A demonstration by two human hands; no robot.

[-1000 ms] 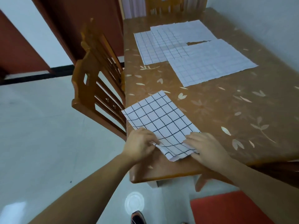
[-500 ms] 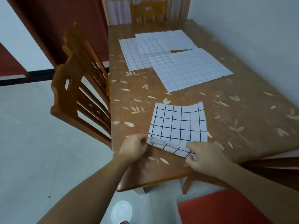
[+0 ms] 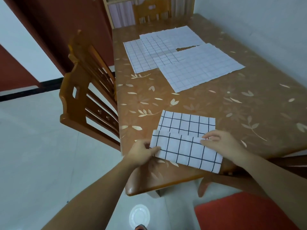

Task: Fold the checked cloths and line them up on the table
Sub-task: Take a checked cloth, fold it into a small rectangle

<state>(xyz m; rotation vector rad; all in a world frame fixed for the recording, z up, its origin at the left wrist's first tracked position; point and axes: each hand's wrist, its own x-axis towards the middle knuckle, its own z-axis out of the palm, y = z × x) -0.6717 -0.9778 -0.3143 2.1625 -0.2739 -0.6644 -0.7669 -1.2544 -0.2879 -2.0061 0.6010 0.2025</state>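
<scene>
A white cloth with a black grid [image 3: 186,141] lies near the front edge of the brown leaf-patterned table [image 3: 249,113]. Its near flap is lifted and brought over the far part. My left hand [image 3: 142,152] pinches the flap's left corner. My right hand [image 3: 219,145] pinches the flap's upper right edge. Three unfolded checked cloths [image 3: 191,63] with a finer grid lie flat and overlapping at the far end of the table.
A wooden chair [image 3: 88,100] stands against the table's left side, another chair [image 3: 151,10] at the far end. A red seat [image 3: 240,213] is below at the right. A wall runs along the table's right side.
Both hands lifted the cloth's near edge and carried it away from me over the rest, so the fold now covers about half of the cloth.
</scene>
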